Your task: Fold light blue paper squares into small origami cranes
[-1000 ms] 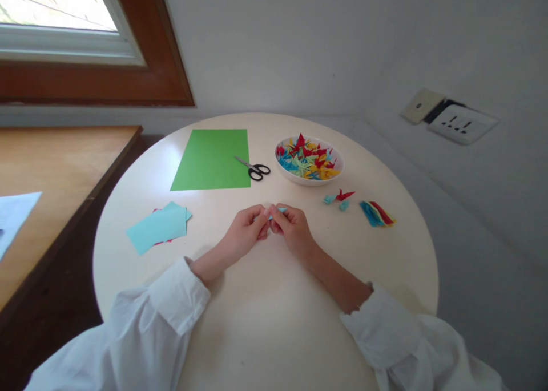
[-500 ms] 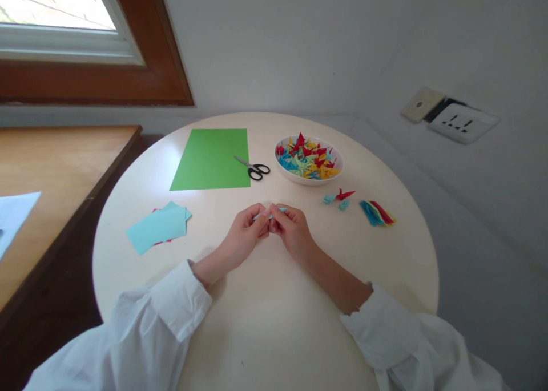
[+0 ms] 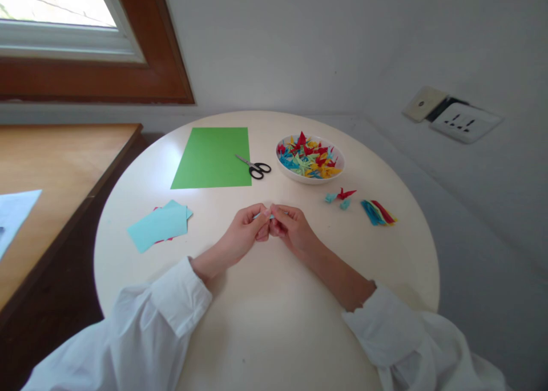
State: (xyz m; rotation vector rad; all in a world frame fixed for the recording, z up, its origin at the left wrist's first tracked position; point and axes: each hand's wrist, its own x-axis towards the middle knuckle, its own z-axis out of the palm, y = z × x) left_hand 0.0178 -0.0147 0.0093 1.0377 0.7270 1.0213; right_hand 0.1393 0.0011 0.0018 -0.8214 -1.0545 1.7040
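- The light-blue paper piece (image 3: 271, 216) could be torn or bent askew, it is judged, if it were tugged unevenly by the left hand (image 3: 250, 225) and the right hand (image 3: 296, 225), between whose thumbs and fingers it is pinched.
- It could be let slip if either pinch were loosened, since little paper seems to be offered to the fingertips.
- A crease could be misplaced, because most of the piece is covered by the fingers.
- The light-blue sheets (image 3: 159, 226) could be dragged if the left sleeve (image 3: 182, 294) were swung outward.
- Only pale, narrow slivers of the piece are shown; its folds and full outline cannot be told.
- It is held over the white round table (image 3: 274, 317), nearer than the white bowl (image 3: 291, 174) of paper cranes (image 3: 309, 160).
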